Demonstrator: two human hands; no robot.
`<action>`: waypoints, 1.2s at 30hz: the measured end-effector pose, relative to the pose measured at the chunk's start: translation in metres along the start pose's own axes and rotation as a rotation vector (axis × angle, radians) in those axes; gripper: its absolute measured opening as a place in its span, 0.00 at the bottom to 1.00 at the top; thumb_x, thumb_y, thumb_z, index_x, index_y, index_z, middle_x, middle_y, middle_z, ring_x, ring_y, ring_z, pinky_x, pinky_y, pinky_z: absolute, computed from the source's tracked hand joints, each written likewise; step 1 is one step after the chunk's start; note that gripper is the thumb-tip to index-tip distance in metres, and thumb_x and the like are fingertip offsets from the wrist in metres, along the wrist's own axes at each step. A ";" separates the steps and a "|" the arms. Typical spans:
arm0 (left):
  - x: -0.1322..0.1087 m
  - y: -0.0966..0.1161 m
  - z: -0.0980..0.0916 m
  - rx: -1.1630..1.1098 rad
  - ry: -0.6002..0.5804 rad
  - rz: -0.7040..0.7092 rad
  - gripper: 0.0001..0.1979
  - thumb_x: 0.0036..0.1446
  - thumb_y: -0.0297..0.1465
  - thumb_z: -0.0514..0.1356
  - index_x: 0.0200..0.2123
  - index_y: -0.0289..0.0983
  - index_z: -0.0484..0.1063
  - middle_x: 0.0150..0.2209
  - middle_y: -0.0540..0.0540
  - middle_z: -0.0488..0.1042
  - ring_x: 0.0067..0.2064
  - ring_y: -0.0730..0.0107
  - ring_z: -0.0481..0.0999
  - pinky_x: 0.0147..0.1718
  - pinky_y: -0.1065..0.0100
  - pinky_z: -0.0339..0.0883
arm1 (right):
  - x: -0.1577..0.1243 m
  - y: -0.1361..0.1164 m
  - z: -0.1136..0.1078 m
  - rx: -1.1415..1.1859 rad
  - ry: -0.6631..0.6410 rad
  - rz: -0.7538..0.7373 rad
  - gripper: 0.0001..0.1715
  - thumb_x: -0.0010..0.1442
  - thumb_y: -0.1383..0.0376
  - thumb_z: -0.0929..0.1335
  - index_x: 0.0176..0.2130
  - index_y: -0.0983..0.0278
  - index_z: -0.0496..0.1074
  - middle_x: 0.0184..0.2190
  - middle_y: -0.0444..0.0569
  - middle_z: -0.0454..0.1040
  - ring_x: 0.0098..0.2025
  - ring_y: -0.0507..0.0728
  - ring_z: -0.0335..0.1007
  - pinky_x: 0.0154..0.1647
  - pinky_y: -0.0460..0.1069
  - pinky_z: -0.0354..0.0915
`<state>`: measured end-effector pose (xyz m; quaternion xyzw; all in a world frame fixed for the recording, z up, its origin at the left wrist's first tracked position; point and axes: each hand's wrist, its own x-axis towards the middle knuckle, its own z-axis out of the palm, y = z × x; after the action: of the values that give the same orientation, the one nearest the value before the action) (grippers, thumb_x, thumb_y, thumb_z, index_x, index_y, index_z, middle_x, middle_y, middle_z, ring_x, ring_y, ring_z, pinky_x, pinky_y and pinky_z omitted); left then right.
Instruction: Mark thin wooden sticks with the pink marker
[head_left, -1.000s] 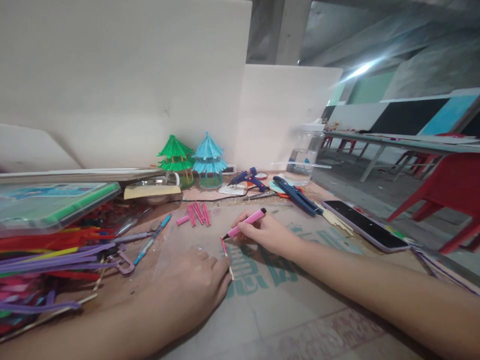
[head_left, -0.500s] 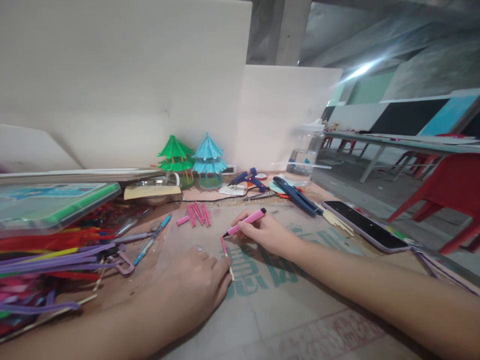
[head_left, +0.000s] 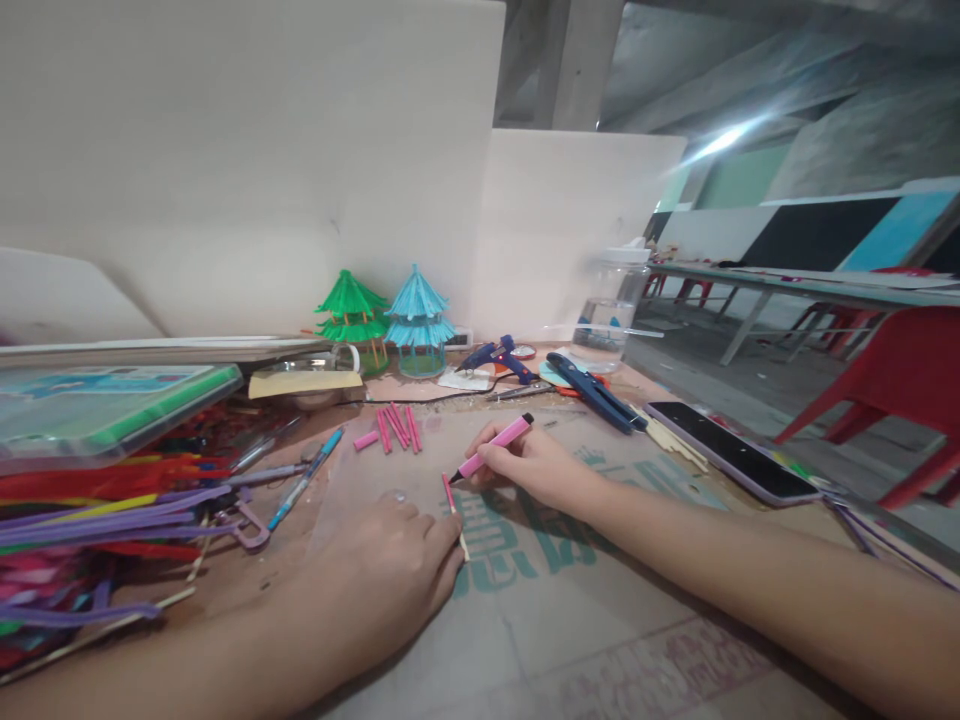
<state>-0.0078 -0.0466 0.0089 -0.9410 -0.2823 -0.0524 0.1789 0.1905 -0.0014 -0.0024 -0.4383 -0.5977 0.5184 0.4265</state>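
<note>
Between the fingertips of my left hand [head_left: 394,555] is a thin wooden stick [head_left: 449,492], pinched against the work surface; its far part is coloured pink and its near end is pale. My right hand [head_left: 517,465] grips a pink marker [head_left: 493,448], whose dark tip touches or nearly touches the pink part of the stick. Farther back lie several pink sticks [head_left: 398,428] in a loose group, with the pink marker cap [head_left: 365,440] beside them. Beneath both hands is a translucent sheet with green and red printed characters [head_left: 645,655].
A green pagoda model [head_left: 351,308] and a blue one [head_left: 418,320] stand at the back near a glue gun [head_left: 496,357]. Blue pliers [head_left: 596,392], pale sticks [head_left: 675,440] and a phone [head_left: 731,452] lie on the right. Coloured pipe cleaners [head_left: 112,520] and a blue pen [head_left: 306,478] occupy the left.
The marker tip has shifted slightly down along the stick, toward my left fingers. My left hand holds the stick in the same place.
</note>
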 end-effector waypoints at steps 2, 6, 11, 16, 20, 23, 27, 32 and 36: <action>0.000 0.000 0.000 -0.011 0.021 -0.002 0.10 0.61 0.27 0.52 0.34 0.35 0.74 0.27 0.43 0.76 0.27 0.61 0.75 0.30 0.64 0.68 | 0.000 0.001 -0.001 -0.020 -0.004 -0.002 0.05 0.56 0.68 0.67 0.28 0.63 0.69 0.23 0.43 0.74 0.26 0.51 0.72 0.33 0.46 0.69; -0.001 -0.001 0.000 -0.023 0.056 0.002 0.14 0.64 0.27 0.49 0.34 0.35 0.73 0.27 0.43 0.76 0.27 0.62 0.75 0.33 0.64 0.69 | 0.000 0.002 -0.002 -0.083 -0.024 -0.040 0.05 0.56 0.67 0.67 0.28 0.63 0.69 0.23 0.44 0.75 0.27 0.51 0.72 0.32 0.46 0.68; -0.001 -0.001 0.001 -0.042 0.077 -0.008 0.13 0.64 0.27 0.49 0.34 0.35 0.73 0.26 0.43 0.76 0.27 0.61 0.76 0.32 0.63 0.69 | 0.000 0.003 -0.001 -0.062 -0.001 -0.048 0.05 0.56 0.64 0.68 0.30 0.63 0.69 0.26 0.45 0.76 0.29 0.52 0.74 0.35 0.47 0.69; 0.000 -0.001 0.000 -0.022 0.045 -0.003 0.11 0.62 0.27 0.51 0.34 0.35 0.73 0.26 0.43 0.76 0.27 0.60 0.76 0.29 0.65 0.68 | 0.001 0.001 0.000 -0.046 0.016 -0.045 0.04 0.58 0.64 0.67 0.32 0.63 0.69 0.26 0.45 0.76 0.29 0.52 0.74 0.35 0.47 0.69; 0.000 0.000 -0.001 0.001 0.015 -0.013 0.12 0.62 0.28 0.52 0.34 0.35 0.75 0.27 0.43 0.77 0.27 0.60 0.76 0.29 0.64 0.68 | 0.001 0.001 0.000 -0.043 0.002 -0.032 0.03 0.58 0.66 0.67 0.31 0.63 0.69 0.26 0.44 0.75 0.29 0.52 0.73 0.35 0.47 0.69; 0.000 0.000 -0.001 -0.003 0.006 -0.013 0.13 0.63 0.28 0.51 0.35 0.35 0.75 0.27 0.43 0.77 0.28 0.61 0.76 0.30 0.64 0.68 | 0.000 0.001 0.000 -0.031 0.005 -0.027 0.05 0.58 0.68 0.66 0.30 0.63 0.68 0.25 0.43 0.74 0.28 0.51 0.72 0.34 0.46 0.68; 0.000 0.000 -0.001 -0.005 -0.007 -0.013 0.12 0.62 0.27 0.52 0.35 0.35 0.75 0.28 0.42 0.77 0.28 0.60 0.76 0.30 0.63 0.68 | -0.001 -0.002 0.002 -0.002 0.028 -0.003 0.04 0.59 0.68 0.65 0.32 0.64 0.69 0.27 0.44 0.76 0.29 0.51 0.73 0.35 0.46 0.69; -0.001 0.000 0.001 0.000 0.047 -0.005 0.11 0.62 0.28 0.52 0.33 0.36 0.74 0.26 0.44 0.76 0.27 0.62 0.75 0.30 0.65 0.68 | -0.002 -0.003 0.003 0.000 -0.006 -0.001 0.02 0.58 0.67 0.67 0.33 0.63 0.70 0.27 0.45 0.76 0.31 0.53 0.75 0.38 0.48 0.70; -0.001 -0.001 0.000 0.036 0.057 0.003 0.12 0.62 0.28 0.51 0.32 0.37 0.74 0.25 0.45 0.76 0.26 0.63 0.76 0.28 0.67 0.67 | -0.001 0.001 0.002 -0.045 0.030 -0.035 0.02 0.58 0.67 0.66 0.32 0.64 0.69 0.26 0.45 0.76 0.29 0.52 0.73 0.35 0.47 0.68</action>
<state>-0.0087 -0.0463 0.0086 -0.9362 -0.2766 -0.0739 0.2038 0.1891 -0.0022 -0.0037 -0.4447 -0.6105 0.4907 0.4345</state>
